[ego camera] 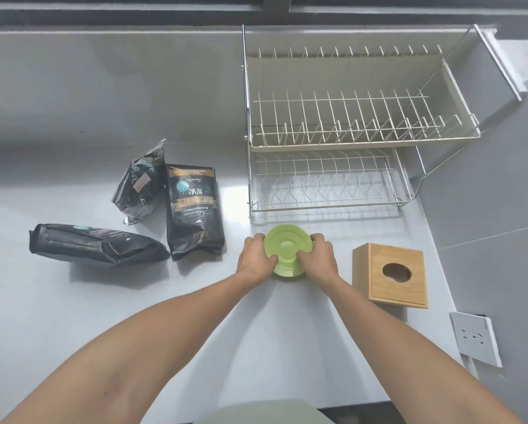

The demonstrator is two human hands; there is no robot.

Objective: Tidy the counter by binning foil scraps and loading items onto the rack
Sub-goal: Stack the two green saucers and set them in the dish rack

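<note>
A light green plate [288,243] is tilted up on edge in front of the two-tier wire dish rack [324,206], over what looks like more green plates [285,270] on the grey counter. My left hand [255,260] grips its left rim, thumb on its face. My right hand [317,258] grips its right rim the same way. Both rack tiers hold nothing. Three black foil coffee bags lie to the left: one flat [194,215], one crumpled [142,185], one on its side [94,243].
A wooden tissue box [391,275] stands right of my hands. A white wall socket [475,338] is on the right wall near the counter's front. The counter [73,301] runs to a wall at the back and right.
</note>
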